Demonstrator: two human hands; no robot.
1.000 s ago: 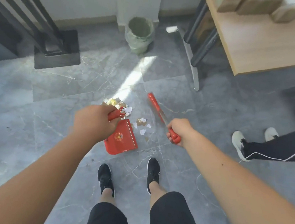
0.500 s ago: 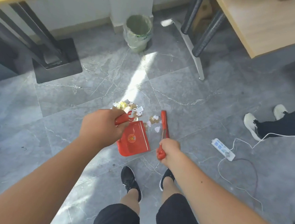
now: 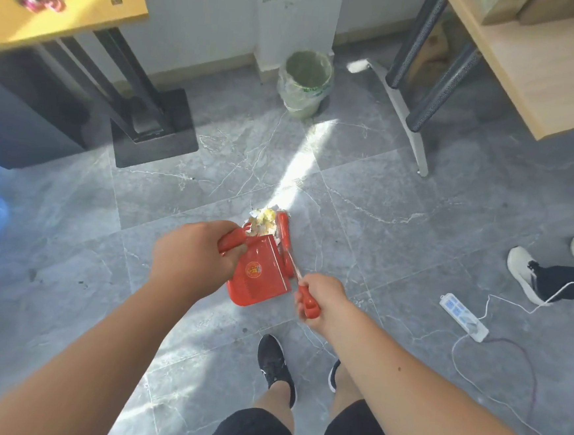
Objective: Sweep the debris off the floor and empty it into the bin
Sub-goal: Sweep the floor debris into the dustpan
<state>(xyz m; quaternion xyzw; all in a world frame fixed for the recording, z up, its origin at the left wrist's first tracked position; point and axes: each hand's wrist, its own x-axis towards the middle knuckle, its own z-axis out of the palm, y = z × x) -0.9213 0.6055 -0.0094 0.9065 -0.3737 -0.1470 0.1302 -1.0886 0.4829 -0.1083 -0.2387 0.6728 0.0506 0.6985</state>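
My left hand (image 3: 191,256) grips the red handle of a red dustpan (image 3: 260,277) that rests on the grey tile floor. A heap of yellow and white debris (image 3: 263,222) lies at the pan's far edge. My right hand (image 3: 322,300) holds the red handle of a small red brush (image 3: 282,232), whose head lies against the right side of the debris heap, along the pan's right edge. A round bin (image 3: 305,81) lined with a pale green bag stands by the wall, well beyond the pan.
A black table base (image 3: 155,131) stands at the left, a white and black table leg (image 3: 409,124) at the right. A white power strip (image 3: 463,315) with trailing cords lies on the floor right. Another person's white shoes (image 3: 528,270) are at the right edge.
The brush has swung left against the pan's right side, gathering the scattered scraps into the heap at the pan's mouth. The camera has pulled back from the floor.
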